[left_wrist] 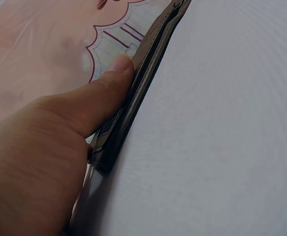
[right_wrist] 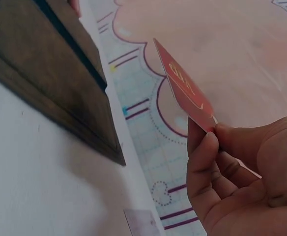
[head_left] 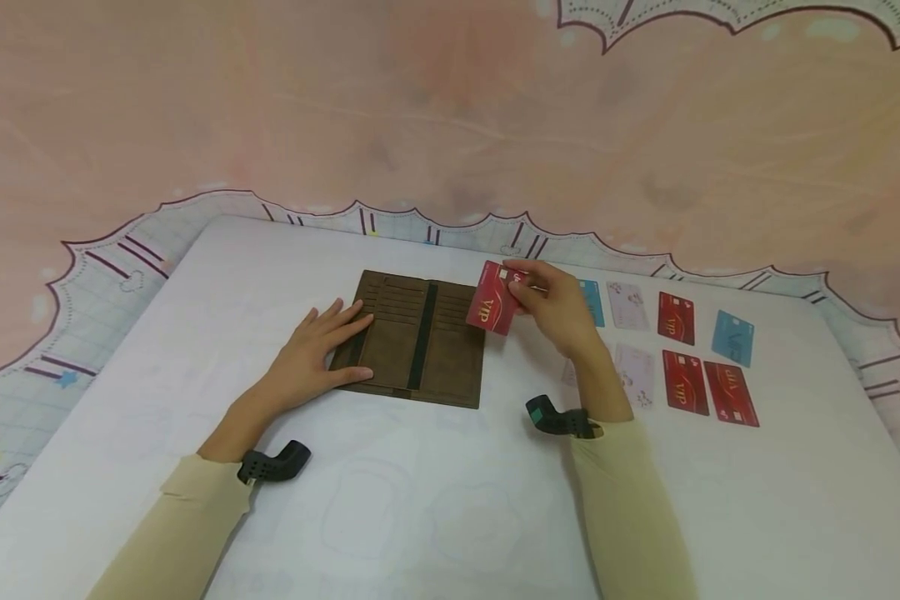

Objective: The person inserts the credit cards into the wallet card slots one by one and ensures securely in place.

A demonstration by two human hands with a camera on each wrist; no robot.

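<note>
A brown wallet [head_left: 450, 367] lies unfolded on the white table, with card slots on both inner sides and a dark band down its middle. My left hand [head_left: 311, 358] rests on its left edge, fingers spread and straight; in the left wrist view the thumb [left_wrist: 109, 81] lies along the wallet's edge [left_wrist: 143, 78]. Just over the wallet's upper right side, my right hand [head_left: 558, 304] pinches a red VIP card [head_left: 491, 304] between thumb and fingers. The right wrist view shows this card [right_wrist: 185, 91] tilted in the air, apart from the wallet [right_wrist: 50, 88].
Right of the wallet lie several cards in two rows: blue ones [head_left: 733, 337], pale patterned ones [head_left: 627, 305] and red ones [head_left: 677, 317]. My right forearm partly covers some of them. A patterned cloth [head_left: 420, 108] hangs or lies beyond the table's far edge.
</note>
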